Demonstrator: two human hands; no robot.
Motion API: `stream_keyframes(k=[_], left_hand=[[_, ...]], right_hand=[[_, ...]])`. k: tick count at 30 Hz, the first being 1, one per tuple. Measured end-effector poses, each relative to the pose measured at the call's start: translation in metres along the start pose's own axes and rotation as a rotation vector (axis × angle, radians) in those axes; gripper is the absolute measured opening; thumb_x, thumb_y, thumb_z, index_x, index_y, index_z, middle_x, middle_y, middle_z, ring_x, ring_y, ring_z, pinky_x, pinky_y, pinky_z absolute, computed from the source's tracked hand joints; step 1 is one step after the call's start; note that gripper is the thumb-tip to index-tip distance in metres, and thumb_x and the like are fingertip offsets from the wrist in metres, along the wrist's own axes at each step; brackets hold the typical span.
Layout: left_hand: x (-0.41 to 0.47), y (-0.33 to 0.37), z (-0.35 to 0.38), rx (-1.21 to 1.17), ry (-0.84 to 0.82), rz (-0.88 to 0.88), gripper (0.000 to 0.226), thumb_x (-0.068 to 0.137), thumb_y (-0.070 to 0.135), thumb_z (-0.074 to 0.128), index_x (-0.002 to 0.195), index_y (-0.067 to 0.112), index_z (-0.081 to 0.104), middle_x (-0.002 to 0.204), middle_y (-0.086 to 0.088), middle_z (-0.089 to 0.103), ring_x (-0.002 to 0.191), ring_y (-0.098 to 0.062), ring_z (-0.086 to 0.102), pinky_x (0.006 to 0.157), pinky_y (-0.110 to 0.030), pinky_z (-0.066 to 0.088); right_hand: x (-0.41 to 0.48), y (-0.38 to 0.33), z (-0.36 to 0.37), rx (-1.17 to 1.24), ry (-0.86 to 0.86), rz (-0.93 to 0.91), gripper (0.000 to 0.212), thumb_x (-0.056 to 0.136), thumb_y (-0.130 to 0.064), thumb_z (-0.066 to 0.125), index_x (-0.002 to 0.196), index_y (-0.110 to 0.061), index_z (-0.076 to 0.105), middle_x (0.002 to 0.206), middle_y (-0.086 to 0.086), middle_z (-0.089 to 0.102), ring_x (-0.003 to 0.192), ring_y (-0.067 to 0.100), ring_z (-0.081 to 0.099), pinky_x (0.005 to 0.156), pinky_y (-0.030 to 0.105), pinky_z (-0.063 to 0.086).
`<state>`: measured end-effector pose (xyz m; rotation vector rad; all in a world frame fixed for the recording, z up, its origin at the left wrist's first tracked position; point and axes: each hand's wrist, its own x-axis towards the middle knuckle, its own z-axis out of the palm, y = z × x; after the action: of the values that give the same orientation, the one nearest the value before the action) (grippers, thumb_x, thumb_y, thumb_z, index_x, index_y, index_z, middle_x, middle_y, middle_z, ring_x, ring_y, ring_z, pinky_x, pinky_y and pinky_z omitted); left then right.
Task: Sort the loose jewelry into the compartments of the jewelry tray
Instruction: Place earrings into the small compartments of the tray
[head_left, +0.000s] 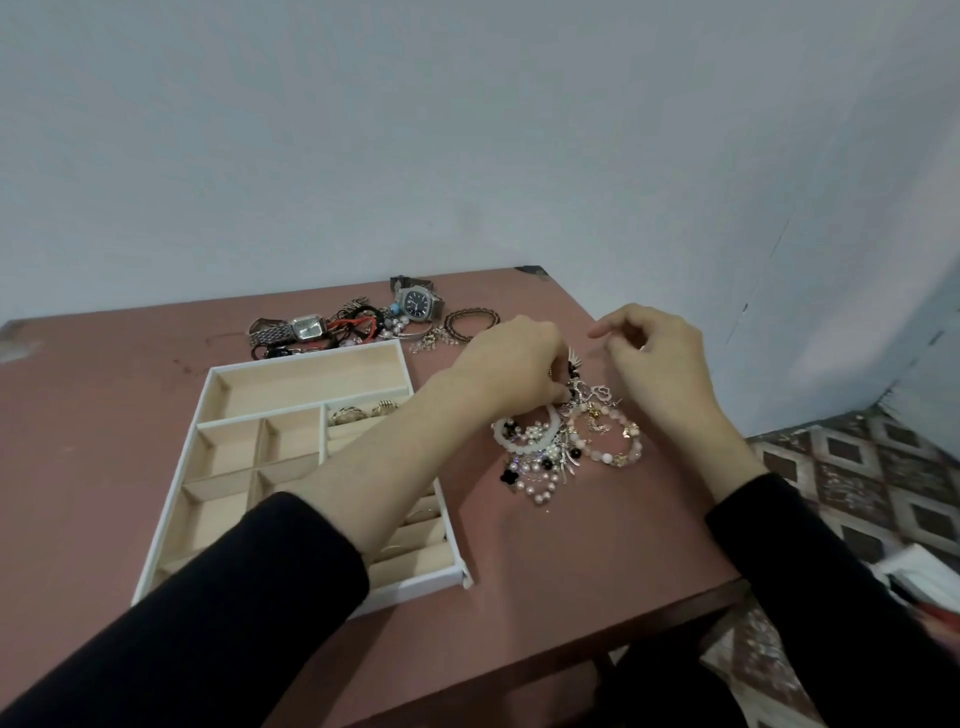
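A reddish-brown desk (571, 545) meets a pale blue wall (467, 130). Beside the white, beige-lined jewelry tray (311, 384), the left hand (511, 364) pinches the tangled beaded jewelry pile (561, 447); the right hand (654, 358) hovers loosely curled, empty.

Sat at a reddish-brown table (571, 561), a white jewelry tray (311, 384) toward its left edge with two gold rings (363, 413) in the ring-roll section. Stretched the left forearm over the tray's right side and pinched with the left hand (511, 364) into the far end of a tangled heap of bead bracelets (561, 447) near the right edge. Held the right hand (654, 358) just beyond that heap, fingers loosely curled, gripping nothing visible. Had a square silver watch (306, 327), a dark-dialled watch (418, 301), red and black cords (358, 325) and brown bead bracelets (470, 322) lying along the far edge.
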<state>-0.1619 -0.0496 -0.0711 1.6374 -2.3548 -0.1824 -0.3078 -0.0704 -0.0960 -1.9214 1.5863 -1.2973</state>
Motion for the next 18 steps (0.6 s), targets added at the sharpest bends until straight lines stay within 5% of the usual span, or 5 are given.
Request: stream_keyframes(k=[6, 12, 18], left_hand=[[0.001, -0.003, -0.005, 0.065, -0.037, -0.008, 0.01, 0.081, 0.024, 0.063, 0.086, 0.018, 0.068, 0.09, -0.004, 0.068, 0.083, -0.022, 0.062, 0.064, -0.029, 0.046], [-0.011, -0.018, -0.013, 0.076, -0.041, -0.074, 0.014, 0.083, 0.023, 0.061, 0.09, 0.017, 0.071, 0.091, -0.003, 0.07, 0.086, -0.023, 0.064, 0.074, -0.033, 0.053], [-0.015, -0.029, -0.024, 0.094, -0.144, -0.154, 0.007, 0.082, 0.019, 0.059, 0.077, 0.019, 0.064, 0.074, 0.001, 0.063, 0.081, -0.022, 0.063, 0.073, -0.033, 0.053]], right_hand=[[-0.002, -0.001, -0.002, -0.056, -0.156, 0.001, 0.027, 0.079, -0.004, 0.051, 0.078, -0.023, 0.069, 0.067, -0.007, 0.059, 0.059, 0.006, 0.049, 0.053, 0.01, 0.036], [-0.004, 0.0, -0.003, -0.192, -0.374, -0.027, 0.018, 0.073, -0.01, 0.059, 0.079, -0.024, 0.068, 0.066, -0.011, 0.063, 0.062, 0.003, 0.054, 0.072, 0.031, 0.05], [-0.003, 0.001, 0.0, -0.219, -0.382, -0.074, 0.006, 0.077, -0.026, 0.068, 0.075, -0.021, 0.064, 0.062, -0.011, 0.066, 0.061, 0.0, 0.053, 0.069, 0.031, 0.048]])
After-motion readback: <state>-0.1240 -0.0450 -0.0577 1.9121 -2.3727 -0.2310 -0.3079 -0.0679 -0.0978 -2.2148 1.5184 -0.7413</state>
